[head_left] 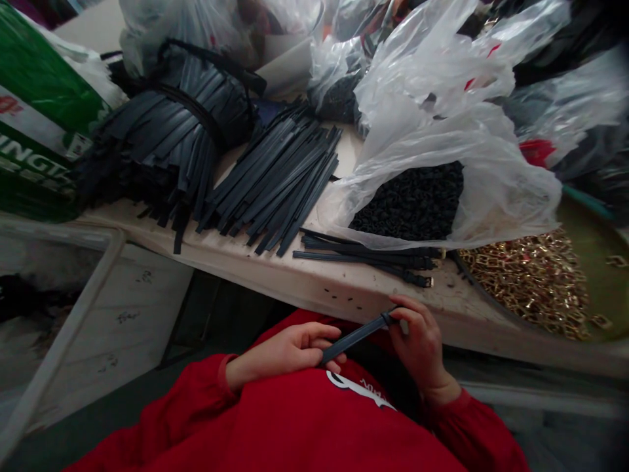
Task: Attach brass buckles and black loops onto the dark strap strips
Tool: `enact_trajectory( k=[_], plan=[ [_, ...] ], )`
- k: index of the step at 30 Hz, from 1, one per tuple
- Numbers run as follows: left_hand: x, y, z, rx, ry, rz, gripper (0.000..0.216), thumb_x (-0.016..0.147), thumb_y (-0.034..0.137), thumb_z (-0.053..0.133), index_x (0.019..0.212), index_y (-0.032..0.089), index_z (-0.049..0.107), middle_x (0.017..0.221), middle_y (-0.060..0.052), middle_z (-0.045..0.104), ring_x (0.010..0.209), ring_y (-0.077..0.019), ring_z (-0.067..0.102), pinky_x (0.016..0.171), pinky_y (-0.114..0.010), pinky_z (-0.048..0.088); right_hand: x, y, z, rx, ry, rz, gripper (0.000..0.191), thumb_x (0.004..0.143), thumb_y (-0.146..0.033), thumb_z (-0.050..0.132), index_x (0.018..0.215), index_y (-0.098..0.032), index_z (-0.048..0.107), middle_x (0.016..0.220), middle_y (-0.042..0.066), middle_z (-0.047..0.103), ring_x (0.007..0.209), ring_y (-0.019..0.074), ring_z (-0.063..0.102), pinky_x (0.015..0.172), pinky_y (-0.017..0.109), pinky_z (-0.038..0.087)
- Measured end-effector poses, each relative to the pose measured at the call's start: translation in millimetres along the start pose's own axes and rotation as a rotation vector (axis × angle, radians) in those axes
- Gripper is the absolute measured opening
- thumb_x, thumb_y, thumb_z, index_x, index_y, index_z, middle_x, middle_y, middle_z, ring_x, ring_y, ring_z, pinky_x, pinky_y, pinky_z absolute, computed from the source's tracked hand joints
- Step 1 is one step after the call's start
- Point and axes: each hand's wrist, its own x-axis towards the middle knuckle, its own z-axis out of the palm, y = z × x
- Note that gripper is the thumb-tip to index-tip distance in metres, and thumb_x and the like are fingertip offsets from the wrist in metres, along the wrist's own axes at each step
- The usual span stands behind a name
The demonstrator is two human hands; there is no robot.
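Note:
A dark strap (354, 337) runs between both my hands, just below the table's front edge. My left hand (289, 351) pinches its lower end with closed fingers. My right hand (420, 341) is closed round the upper end, where a small dark loop sits on the strap. Red sleeves cover both arms. On the table edge right above lie a few finished straps with gold buckles (373, 255).
A pile of loose dark straps (280, 180) and a tied bundle (171, 131) lie on the pale table (314, 285). An open plastic bag of black loops (413, 200) sits to the right. Gold buckles (531, 275) fill a green tray. A green box (34, 111) stands left.

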Motion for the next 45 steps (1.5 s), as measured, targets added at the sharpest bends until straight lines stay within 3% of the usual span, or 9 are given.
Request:
enact_trajectory(
  k=[13, 19, 22, 26, 28, 31, 38, 42, 45],
  plan=[
    [-0.9, 4.1, 10.4, -0.002, 0.060, -0.006, 0.046, 0.068, 0.023, 0.068, 0.110, 0.016, 0.049, 0.093, -0.007, 0.067, 0.083, -0.0165, 0.065, 0.083, -0.034, 0.043, -0.1, 2.9, 0.9, 0.047, 0.021, 0.058, 0.024, 0.073, -0.003, 0.050, 0.088, -0.022, 0.048, 0.103, 0.008, 0.057, 0.099, 0.0230, 0.055, 0.080, 0.044, 0.049],
    [13.0, 16.2, 18.8, 0.220, 0.048, -0.020, 0.044, 0.079, 0.035, 0.056, 0.116, 0.015, 0.045, 0.091, -0.005, 0.063, 0.074, -0.0116, 0.061, 0.072, -0.028, 0.046, 8.6, -22.8, 0.9, 0.093, -0.014, -0.050, 0.024, 0.075, -0.003, 0.049, 0.088, -0.023, 0.050, 0.106, 0.007, 0.056, 0.105, 0.0218, 0.053, 0.084, 0.043, 0.050],
    [25.3, 22.0, 24.8, 0.370, 0.048, 0.047, 0.034, 0.081, 0.040, 0.051, 0.101, 0.014, 0.051, 0.078, -0.001, 0.060, 0.060, -0.0086, 0.055, 0.059, -0.022, 0.044, 11.9, -40.2, 5.5, 0.202, -0.010, -0.100, 0.030, 0.076, -0.003, 0.049, 0.096, -0.025, 0.052, 0.108, 0.006, 0.056, 0.106, 0.0205, 0.054, 0.085, 0.040, 0.050],
    [34.2, 20.3, 26.7, 0.460, 0.185, 0.123, 0.021, 0.081, 0.036, 0.050, 0.086, 0.015, 0.049, 0.065, 0.003, 0.055, 0.048, -0.0061, 0.047, 0.045, -0.017, 0.036, 13.0, -49.3, 8.1, 0.550, 0.031, 0.327, 0.038, 0.079, -0.010, 0.050, 0.113, -0.024, 0.046, 0.109, 0.009, 0.058, 0.094, 0.0185, 0.061, 0.076, 0.034, 0.054],
    [35.4, 16.4, 25.7, 0.462, 0.245, 0.149, 0.015, 0.080, 0.030, 0.048, 0.085, 0.016, 0.048, 0.064, 0.004, 0.055, 0.047, -0.0057, 0.045, 0.043, -0.016, 0.034, 13.3, -49.6, 6.5, 0.847, -0.106, 0.557, 0.034, 0.083, -0.017, 0.045, 0.116, -0.023, 0.045, 0.101, 0.008, 0.062, 0.081, 0.0167, 0.064, 0.067, 0.030, 0.055],
    [35.6, 10.6, 25.7, 0.453, 0.311, 0.163, 0.010, 0.079, 0.026, 0.047, 0.082, 0.016, 0.048, 0.063, 0.004, 0.054, 0.047, -0.0056, 0.044, 0.043, -0.016, 0.031, 14.4, -51.8, 3.3, 1.101, -0.270, 0.696, 0.033, 0.082, -0.024, 0.046, 0.116, -0.022, 0.046, 0.092, 0.005, 0.064, 0.074, 0.0150, 0.063, 0.065, 0.029, 0.054],
    [38.9, -1.1, 26.6, 0.457, 0.350, 0.163, 0.008, 0.076, 0.024, 0.049, 0.080, 0.017, 0.048, 0.062, 0.005, 0.050, 0.048, -0.0056, 0.042, 0.043, -0.016, 0.030, 15.2, -60.2, 4.9, 0.875, -0.240, 0.620, 0.022, 0.073, -0.016, 0.051, 0.095, -0.021, 0.055, 0.078, 0.000, 0.059, 0.067, 0.0118, 0.057, 0.057, 0.020, 0.048],
    [42.1, -6.8, 23.8, 0.508, 0.382, 0.247, 0.011, 0.075, 0.022, 0.051, 0.084, 0.015, 0.050, 0.071, 0.002, 0.053, 0.061, -0.0086, 0.048, 0.053, -0.018, 0.037, 11.4, -57.2, 6.0, 0.579, -0.181, 0.458, 0.027, 0.069, -0.008, 0.048, 0.092, -0.020, 0.056, 0.086, 0.003, 0.059, 0.078, 0.0157, 0.056, 0.069, 0.027, 0.047],
    [40.7, -4.1, 23.6, 0.543, 0.320, 0.279, 0.018, 0.078, 0.030, 0.052, 0.087, 0.014, 0.054, 0.078, 0.000, 0.056, 0.069, -0.0109, 0.050, 0.063, -0.021, 0.040, 10.0, -55.6, 4.1, 0.601, -0.218, 0.503, 0.025, 0.072, -0.009, 0.047, 0.093, -0.021, 0.054, 0.087, 0.003, 0.060, 0.080, 0.0161, 0.057, 0.072, 0.029, 0.047]
  ],
)
